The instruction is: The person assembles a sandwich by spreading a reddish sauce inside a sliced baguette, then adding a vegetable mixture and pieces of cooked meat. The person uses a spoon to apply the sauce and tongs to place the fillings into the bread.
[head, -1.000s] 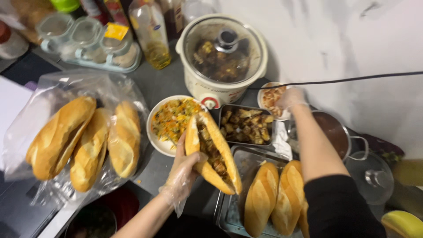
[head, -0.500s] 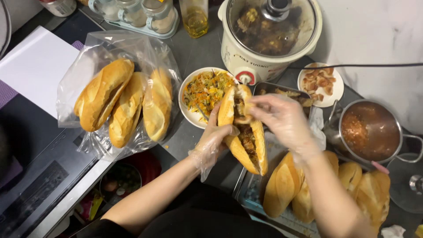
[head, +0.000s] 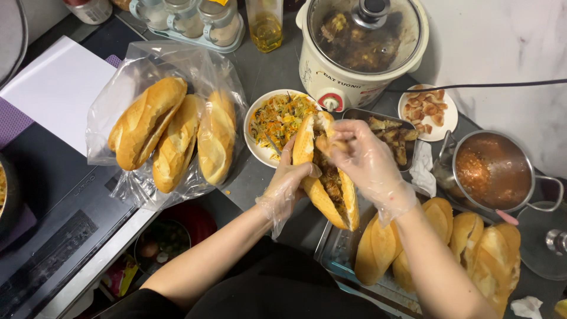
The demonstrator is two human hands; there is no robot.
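Observation:
My left hand (head: 287,184), in a clear plastic glove, cradles a split baguette sandwich (head: 322,198) from its left side, above the counter. Dark meat filling shows in the open cut. My right hand (head: 365,158), also gloved, rests over the top of the bread with its fingertips pinched on a small piece of filling at the opening. Just behind the sandwich sit a white bowl of shredded pickled vegetables (head: 277,120) and a metal tray of meat pieces (head: 391,134).
Three baguettes lie in a clear plastic bag (head: 167,133) at left. Several more fill a metal tray (head: 345,254) at lower right. A slow cooker (head: 359,49) stands behind, with a small plate of slices (head: 427,108), a pot of red sauce (head: 492,171) and a jar rack (head: 189,18).
My right hand came back from the small plate at the right to the sandwich and now presses filling into it. The left hand keeps holding the bread; the view has shifted right.

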